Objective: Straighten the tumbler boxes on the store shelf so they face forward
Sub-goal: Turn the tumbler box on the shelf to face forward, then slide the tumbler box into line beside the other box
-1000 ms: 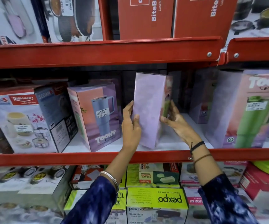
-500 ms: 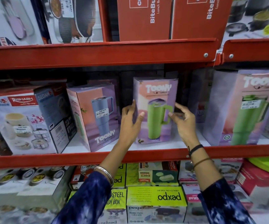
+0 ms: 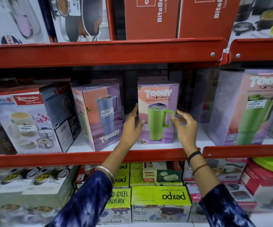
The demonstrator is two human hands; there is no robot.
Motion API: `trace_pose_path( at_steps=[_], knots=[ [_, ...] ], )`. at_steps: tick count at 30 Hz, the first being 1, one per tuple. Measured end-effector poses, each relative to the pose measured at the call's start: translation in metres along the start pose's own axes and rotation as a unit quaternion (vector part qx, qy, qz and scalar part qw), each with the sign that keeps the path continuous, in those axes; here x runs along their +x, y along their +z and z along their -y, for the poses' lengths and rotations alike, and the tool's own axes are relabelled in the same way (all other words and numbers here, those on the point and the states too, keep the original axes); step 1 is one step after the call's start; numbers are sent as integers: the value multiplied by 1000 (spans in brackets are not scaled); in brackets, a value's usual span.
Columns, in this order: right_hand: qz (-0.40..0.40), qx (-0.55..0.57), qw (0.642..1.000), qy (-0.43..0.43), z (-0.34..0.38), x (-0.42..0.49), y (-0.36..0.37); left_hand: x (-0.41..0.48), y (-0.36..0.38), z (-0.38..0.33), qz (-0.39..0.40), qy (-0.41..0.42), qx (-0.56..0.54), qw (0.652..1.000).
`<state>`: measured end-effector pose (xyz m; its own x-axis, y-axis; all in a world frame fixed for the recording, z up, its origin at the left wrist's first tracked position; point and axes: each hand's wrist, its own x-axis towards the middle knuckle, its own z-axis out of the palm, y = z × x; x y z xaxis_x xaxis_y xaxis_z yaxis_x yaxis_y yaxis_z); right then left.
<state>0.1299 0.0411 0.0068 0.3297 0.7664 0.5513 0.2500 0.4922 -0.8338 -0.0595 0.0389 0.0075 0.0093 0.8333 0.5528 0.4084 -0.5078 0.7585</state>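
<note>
Tumbler box (image 3: 158, 112) upright, green-mug front forward, between both hands.

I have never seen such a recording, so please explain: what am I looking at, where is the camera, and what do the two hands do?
There is no machine, only a person. The single picture comes from a camera worn on the head, looking at a red store shelf. The left hand and right hand are open at the two sides of the middle Toony tumbler box, which stands upright, front forward. The blue tumbler box beside it stands turned at an angle.
</note>
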Motion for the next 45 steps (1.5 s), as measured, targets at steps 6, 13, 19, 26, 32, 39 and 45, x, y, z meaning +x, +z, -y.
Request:
trace_pose_path(
  at_steps=[6,13,19,26,32,39,45],
  knots=[
    [-85,-7,993,-80,26,-44,34,-32,-32,-6,-42,91,42,994],
    [96,80,990,-71,60,-98,106,-55,-91,4,-148,272,80,948],
    [117,85,989,-26,69,-125,159,-49,-133,36,-257,158,25,953],
    [129,0,991,-43,70,-141,205,-26,-150,65,-208,-80,-85,971],
    [36,-70,995,-66,63,-149,222,-15,-157,71,-119,-122,-118,978],
    [-23,-55,996,-59,61,-138,205,-24,-155,63,-103,-68,-108,986],
    [45,-168,984,-48,76,-122,193,-41,-150,30,-75,-71,-118,988]
  ],
)
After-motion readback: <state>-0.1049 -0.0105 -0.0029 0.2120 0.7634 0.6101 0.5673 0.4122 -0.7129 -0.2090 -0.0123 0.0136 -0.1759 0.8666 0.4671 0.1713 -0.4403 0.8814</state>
